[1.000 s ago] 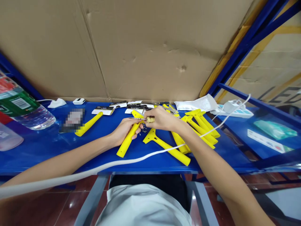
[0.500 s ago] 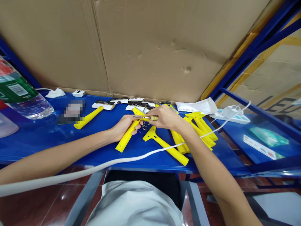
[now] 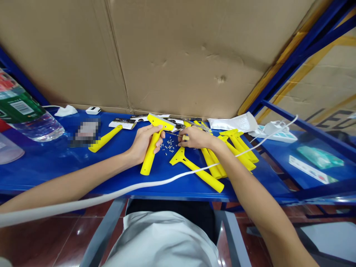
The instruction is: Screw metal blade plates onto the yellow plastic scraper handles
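Observation:
My left hand point(image 3: 141, 145) is closed round the neck of a yellow scraper point(image 3: 149, 159), whose wide head with small holes points away from me. A screwdriver point(image 3: 185, 138) with a pale yellowish handle is gripped in my right hand point(image 3: 198, 138), its thin shaft pointing left beside the scraper head. Tip and scraper appear apart. Small loose screws and nuts point(image 3: 170, 145) lie on the blue table between my hands. Just nearer to me rests another yellow scraper point(image 3: 198, 172), and several yellow scrapers point(image 3: 240, 150) are heaped under and beyond my right forearm.
Black-and-white packets point(image 3: 122, 123) lie along the cardboard wall, with a yellow handle point(image 3: 105, 139) at left. A large water bottle point(image 3: 27, 111) stands far left. A white cable point(image 3: 133, 191) crosses in front of both arms. A power strip point(image 3: 274, 134) and white bag point(image 3: 233, 123) sit right.
The screwdriver has come away from the scraper and lower, near the loose screws and nuts. My left hand has turned the scraper so its head shows and its handle stands steeper.

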The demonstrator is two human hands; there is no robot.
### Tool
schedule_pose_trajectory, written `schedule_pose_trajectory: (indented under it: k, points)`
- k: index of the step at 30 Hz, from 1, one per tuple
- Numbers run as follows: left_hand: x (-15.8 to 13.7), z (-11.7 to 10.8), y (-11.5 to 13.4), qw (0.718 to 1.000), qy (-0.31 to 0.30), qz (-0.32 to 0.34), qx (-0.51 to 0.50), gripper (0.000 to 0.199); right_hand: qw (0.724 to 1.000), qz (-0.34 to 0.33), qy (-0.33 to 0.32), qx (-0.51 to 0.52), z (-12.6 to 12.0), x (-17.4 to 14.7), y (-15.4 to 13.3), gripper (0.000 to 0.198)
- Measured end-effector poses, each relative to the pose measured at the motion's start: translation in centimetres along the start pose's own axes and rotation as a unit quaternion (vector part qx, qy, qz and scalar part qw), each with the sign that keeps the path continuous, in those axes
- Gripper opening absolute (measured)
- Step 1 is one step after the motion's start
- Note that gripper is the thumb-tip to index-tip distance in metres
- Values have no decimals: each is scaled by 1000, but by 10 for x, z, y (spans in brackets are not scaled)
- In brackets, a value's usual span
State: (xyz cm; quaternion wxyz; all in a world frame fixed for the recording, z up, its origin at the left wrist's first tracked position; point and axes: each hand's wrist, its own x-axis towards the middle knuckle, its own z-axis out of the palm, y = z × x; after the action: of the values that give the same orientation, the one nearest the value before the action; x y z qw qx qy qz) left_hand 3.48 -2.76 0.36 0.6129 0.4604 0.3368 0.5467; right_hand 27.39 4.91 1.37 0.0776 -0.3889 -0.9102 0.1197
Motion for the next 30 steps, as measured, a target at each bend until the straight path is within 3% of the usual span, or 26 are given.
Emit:
schedule_pose_trajectory:
  k: [7, 16, 19, 24, 27, 30]
  points:
    - [-4, 1, 1, 998, -43, -31, 35, 32, 997, -47, -36, 57, 3, 2, -10, 15]
    - [-4, 3, 2, 991, -87, -86, 47, 31, 996, 17, -46, 69, 7, 0, -13, 11]
    - [-6, 6, 4, 985, -101, -127, 54, 29, 998, 28, -13, 60, 7, 2, -9, 10]
    - [-9, 6, 1, 965, -158, -190, 86, 33, 988, 66, 127, 60, -3, 0, -9, 12]
    - [-9, 6, -4, 948, -188, -233, 109, 34, 970, 60, 157, 178, -11, -5, -21, 18]
    - [-9, 6, -7, 945, -182, -246, 117, 33, 950, 27, 102, 294, -13, -9, -34, 16]
